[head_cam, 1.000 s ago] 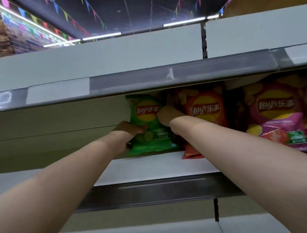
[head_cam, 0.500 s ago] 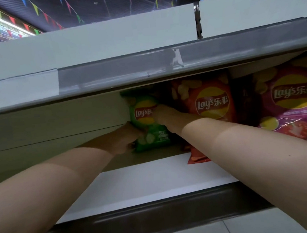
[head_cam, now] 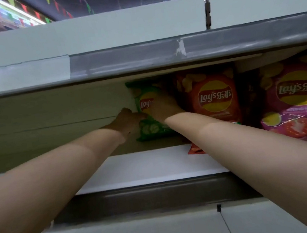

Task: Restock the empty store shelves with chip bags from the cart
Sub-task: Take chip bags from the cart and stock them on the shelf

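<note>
Green chip bag (head_cam: 150,131) upright at the back of the shelf (head_cam: 144,166), just left of the orange bag (head_cam: 215,98). The left hand (head_cam: 128,121) gripped its lower left edge with curled fingers. The right hand (head_cam: 164,105) had moved further across the bag's front than half a second before, covering more of the logo. Whether its fingers clasped or merely pressed could not be told.
</note>
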`<state>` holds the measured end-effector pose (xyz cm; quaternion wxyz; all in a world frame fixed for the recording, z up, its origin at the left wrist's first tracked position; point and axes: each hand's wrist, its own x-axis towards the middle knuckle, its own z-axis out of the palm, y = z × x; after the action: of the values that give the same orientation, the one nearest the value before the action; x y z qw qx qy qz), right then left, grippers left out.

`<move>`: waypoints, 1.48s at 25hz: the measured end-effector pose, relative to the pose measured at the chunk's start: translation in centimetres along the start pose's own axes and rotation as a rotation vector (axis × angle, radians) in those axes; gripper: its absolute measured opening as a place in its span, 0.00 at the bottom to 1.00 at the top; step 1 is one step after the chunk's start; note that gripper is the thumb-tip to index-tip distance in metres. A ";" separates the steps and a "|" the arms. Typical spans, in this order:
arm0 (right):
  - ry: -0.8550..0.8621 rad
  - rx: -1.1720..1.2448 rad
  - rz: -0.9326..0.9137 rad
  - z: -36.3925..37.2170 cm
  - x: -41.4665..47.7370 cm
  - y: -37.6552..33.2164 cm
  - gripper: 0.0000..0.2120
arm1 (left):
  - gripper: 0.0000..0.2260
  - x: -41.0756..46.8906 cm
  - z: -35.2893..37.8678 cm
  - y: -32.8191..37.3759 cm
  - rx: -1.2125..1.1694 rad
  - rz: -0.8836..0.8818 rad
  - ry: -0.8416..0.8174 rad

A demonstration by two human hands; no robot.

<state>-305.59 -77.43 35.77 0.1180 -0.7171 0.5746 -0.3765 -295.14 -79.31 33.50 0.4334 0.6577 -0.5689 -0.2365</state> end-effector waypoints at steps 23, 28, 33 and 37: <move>-0.810 0.977 -0.406 16.8 -26.0 -21.1 0.08 | 0.08 -33.1 -25.8 -19.8 -0.402 -0.141 0.835; -1.029 1.004 -0.361 25.2 -33.9 -28.6 0.08 | 0.07 -40.3 -32.6 -27.8 -0.429 -0.317 0.977; -1.124 0.927 -0.303 33.4 -40.6 -32.7 0.11 | 0.07 -45.8 -36.2 -34.8 -0.438 -0.498 1.064; -1.201 0.714 -0.311 40.9 -44.4 -32.8 0.09 | 0.07 -48.6 -36.5 -40.4 -0.519 -0.649 1.118</move>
<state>-256.32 -37.40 9.36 0.5863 -0.7918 0.1432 -0.0944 -255.49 -22.90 9.46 0.7119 0.6927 0.0397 -0.1083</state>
